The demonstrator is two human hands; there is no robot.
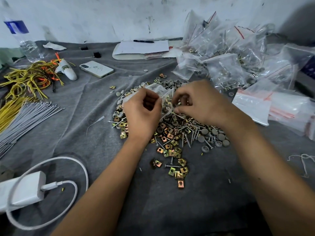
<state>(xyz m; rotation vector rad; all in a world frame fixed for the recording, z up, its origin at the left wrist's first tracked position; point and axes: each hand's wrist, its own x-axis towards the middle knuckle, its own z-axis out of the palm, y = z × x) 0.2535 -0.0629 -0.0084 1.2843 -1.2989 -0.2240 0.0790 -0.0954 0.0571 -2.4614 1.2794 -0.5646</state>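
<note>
As left grip (141, 113) and right grip (201, 103) pinch — the bag (157, 89) sits between.

Both hands are up over the hardware pile (172, 133) on the grey-clothed counter (170, 201). The left hand (142, 113) pinches one edge of a small clear bag (164, 96), fingers curled, and the right hand (197, 103) pinches the other side, right beside it. Screws, brass clips and grey caps lie heaped beneath. Filled bags (238, 57) pile up at far right, a phone (96, 69) at left.
</note>
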